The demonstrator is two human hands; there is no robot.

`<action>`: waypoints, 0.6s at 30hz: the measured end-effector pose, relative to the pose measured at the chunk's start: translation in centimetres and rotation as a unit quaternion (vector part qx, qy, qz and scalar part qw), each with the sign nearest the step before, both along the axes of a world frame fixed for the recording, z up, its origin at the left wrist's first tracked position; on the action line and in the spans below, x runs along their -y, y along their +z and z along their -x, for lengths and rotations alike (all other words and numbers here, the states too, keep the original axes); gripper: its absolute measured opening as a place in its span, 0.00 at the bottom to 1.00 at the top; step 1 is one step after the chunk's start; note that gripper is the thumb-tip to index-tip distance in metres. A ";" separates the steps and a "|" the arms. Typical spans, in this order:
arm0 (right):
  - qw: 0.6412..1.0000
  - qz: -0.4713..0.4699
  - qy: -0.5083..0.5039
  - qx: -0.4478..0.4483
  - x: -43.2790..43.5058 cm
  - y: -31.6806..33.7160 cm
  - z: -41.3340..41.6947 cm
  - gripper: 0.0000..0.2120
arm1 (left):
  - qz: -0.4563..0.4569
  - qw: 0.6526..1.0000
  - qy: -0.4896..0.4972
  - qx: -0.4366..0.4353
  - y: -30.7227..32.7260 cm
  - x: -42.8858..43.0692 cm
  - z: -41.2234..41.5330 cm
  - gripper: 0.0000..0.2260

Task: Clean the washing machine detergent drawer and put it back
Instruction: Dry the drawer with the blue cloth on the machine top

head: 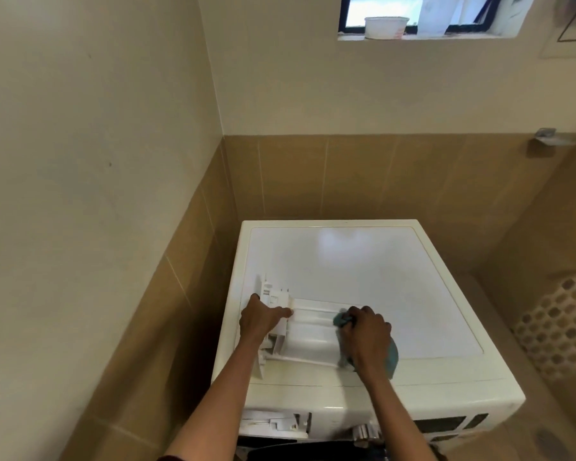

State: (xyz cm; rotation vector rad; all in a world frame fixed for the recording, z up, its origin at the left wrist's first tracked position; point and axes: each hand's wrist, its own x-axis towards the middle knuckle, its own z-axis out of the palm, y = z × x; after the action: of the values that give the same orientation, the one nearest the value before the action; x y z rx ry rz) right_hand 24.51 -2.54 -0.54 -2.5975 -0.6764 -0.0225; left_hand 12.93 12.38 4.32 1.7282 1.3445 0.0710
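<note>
Left hand [260,319] grips the detergent drawer [313,336] at its left end. Right hand [366,334] bunches a teal cloth [342,319] in curled fingers at the drawer's right end, fingertips hidden.

Cream walls [97,94], tan tiles [346,174], high window [413,10]

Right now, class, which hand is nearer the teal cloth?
Right. The right hand grips the teal cloth on the detergent drawer; the left hand holds the drawer's other end, apart from the cloth.
</note>
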 end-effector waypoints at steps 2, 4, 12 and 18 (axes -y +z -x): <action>0.999 0.025 0.009 0.022 -1.2 -0.3 1.2 0.10 | -0.007 1.000 0.009 0.010 -0.3 0.1 0.1 0.34; 0.996 0.000 0.081 0.038 -2.0 -0.8 2.3 0.08 | -0.023 0.999 0.025 0.020 -0.5 -0.4 0.4 0.33; 0.952 -0.027 0.303 -0.038 -7.3 0.1 3.9 0.11 | -0.045 0.997 0.040 0.038 -1.1 -1.2 0.9 0.34; 0.992 0.075 0.098 -0.006 -5.9 0.1 -1.4 0.12 | -0.049 0.997 0.036 0.046 -1.6 -1.2 0.6 0.31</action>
State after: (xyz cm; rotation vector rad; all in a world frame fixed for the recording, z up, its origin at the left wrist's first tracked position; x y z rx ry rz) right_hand 25.95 3.31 -0.40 -2.6561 -0.9603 0.1096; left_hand 12.31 13.55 2.67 1.7352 1.3544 0.2593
